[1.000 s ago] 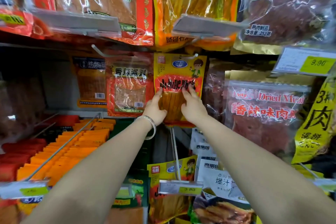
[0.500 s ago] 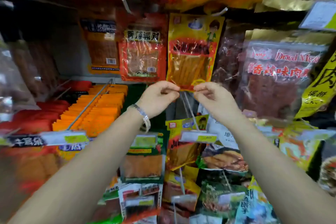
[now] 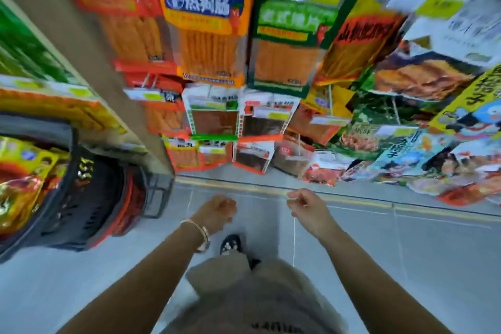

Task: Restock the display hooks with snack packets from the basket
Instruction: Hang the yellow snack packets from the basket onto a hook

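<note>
My view points down at the floor. My left hand [image 3: 217, 210], with a bracelet on the wrist, hangs over the tiles with fingers curled and nothing in it. My right hand [image 3: 305, 205] is beside it, fingers loosely closed, also holding nothing. The dark basket [image 3: 89, 198] stands on the floor at the left, with snack packets [image 3: 24, 171] in yellow and red wrappers inside. Rows of hanging snack packets [image 3: 206, 32] fill the display hooks above and ahead of my hands. The picture is blurred by motion.
A shelf unit's beige side panel [image 3: 89, 68] rises at the left beside the basket. Grey floor tiles [image 3: 406, 252] with a yellow line stretch ahead. My shoe [image 3: 230, 244] and skirt are below my hands. Price tags sit at the hook ends.
Both hands let go of the yellow packet on the hook and dropped down. My head tilted down, so the floor and basket came into view.
</note>
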`<state>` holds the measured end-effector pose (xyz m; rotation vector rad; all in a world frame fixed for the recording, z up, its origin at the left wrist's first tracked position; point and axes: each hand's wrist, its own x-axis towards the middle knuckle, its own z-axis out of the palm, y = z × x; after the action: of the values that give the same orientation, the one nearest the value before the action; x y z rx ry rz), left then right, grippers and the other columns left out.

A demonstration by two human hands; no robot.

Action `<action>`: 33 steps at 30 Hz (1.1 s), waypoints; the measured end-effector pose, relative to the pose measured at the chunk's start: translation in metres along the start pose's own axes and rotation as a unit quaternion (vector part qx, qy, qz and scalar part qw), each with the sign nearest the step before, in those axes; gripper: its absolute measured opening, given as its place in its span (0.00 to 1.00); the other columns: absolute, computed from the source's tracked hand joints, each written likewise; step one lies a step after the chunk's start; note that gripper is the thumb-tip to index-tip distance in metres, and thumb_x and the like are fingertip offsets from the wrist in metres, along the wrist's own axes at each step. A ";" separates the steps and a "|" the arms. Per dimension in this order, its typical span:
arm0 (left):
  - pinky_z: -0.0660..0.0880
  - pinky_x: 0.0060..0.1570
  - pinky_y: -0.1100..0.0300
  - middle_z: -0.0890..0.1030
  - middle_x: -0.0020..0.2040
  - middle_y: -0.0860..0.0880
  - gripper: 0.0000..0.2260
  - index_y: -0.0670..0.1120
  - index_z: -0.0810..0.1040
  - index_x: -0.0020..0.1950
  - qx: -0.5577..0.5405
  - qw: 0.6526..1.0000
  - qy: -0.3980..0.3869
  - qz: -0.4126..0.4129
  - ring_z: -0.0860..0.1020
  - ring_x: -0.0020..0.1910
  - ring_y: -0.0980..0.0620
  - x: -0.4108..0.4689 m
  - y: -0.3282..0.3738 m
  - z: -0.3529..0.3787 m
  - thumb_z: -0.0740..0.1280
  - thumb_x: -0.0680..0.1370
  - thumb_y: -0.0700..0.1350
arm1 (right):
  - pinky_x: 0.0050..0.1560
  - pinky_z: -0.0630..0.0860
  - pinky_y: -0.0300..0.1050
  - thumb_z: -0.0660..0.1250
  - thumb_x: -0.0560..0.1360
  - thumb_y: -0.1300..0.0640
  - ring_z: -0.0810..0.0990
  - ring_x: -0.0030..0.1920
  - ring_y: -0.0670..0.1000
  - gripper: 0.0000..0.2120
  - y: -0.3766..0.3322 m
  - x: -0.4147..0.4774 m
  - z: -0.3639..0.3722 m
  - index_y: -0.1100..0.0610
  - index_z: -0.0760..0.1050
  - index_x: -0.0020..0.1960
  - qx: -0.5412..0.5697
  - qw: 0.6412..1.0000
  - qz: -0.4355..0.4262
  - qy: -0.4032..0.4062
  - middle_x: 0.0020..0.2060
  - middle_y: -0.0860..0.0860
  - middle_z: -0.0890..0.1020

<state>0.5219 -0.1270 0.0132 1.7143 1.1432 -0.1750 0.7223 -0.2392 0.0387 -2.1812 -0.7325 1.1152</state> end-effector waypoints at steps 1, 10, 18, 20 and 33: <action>0.68 0.29 0.64 0.75 0.39 0.47 0.09 0.48 0.71 0.40 0.022 1.000 -0.017 -0.015 0.74 0.35 0.52 -0.013 -0.026 0.014 0.60 0.80 0.41 | 0.47 0.71 0.46 0.64 0.76 0.64 0.74 0.43 0.53 0.08 0.017 -0.005 0.014 0.66 0.75 0.54 -0.025 0.998 0.035 -0.044 0.41 0.54 0.75; 0.68 0.24 0.72 0.76 0.30 0.49 0.09 0.43 0.76 0.39 -0.363 0.868 0.160 -0.301 0.74 0.23 0.60 -0.143 -0.130 0.100 0.63 0.76 0.34 | 0.48 0.73 0.44 0.61 0.78 0.53 0.79 0.48 0.54 0.13 0.099 -0.065 0.094 0.62 0.77 0.53 -0.266 0.897 0.087 -0.343 0.50 0.58 0.81; 0.77 0.44 0.55 0.78 0.38 0.42 0.06 0.42 0.77 0.41 -0.493 0.749 0.253 -0.363 0.75 0.35 0.47 -0.188 -0.198 0.088 0.63 0.77 0.36 | 0.40 0.67 0.43 0.59 0.76 0.61 0.73 0.38 0.53 0.14 0.059 -0.056 0.154 0.54 0.68 0.32 -0.336 0.871 0.033 -0.356 0.35 0.57 0.75; 0.76 0.52 0.50 0.79 0.41 0.41 0.07 0.43 0.77 0.39 -0.493 0.749 0.244 -0.368 0.77 0.41 0.45 -0.195 -0.220 0.075 0.64 0.77 0.37 | 0.36 0.65 0.41 0.59 0.77 0.60 0.72 0.38 0.52 0.11 0.037 -0.052 0.174 0.56 0.68 0.35 -0.333 0.873 0.039 -0.354 0.36 0.57 0.74; 0.66 0.35 0.62 0.76 0.40 0.47 0.03 0.44 0.73 0.48 -0.480 0.755 0.256 -0.366 0.72 0.34 0.53 -0.242 -0.369 -0.126 0.61 0.79 0.42 | 0.30 0.70 0.29 0.59 0.79 0.61 0.75 0.36 0.46 0.07 -0.124 -0.063 0.382 0.59 0.74 0.55 -0.184 0.922 -0.002 -0.340 0.41 0.52 0.78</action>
<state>0.0664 -0.1630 -0.0285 0.3210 1.8364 0.3935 0.3443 -0.1056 -0.0271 -2.0556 -1.3298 1.8932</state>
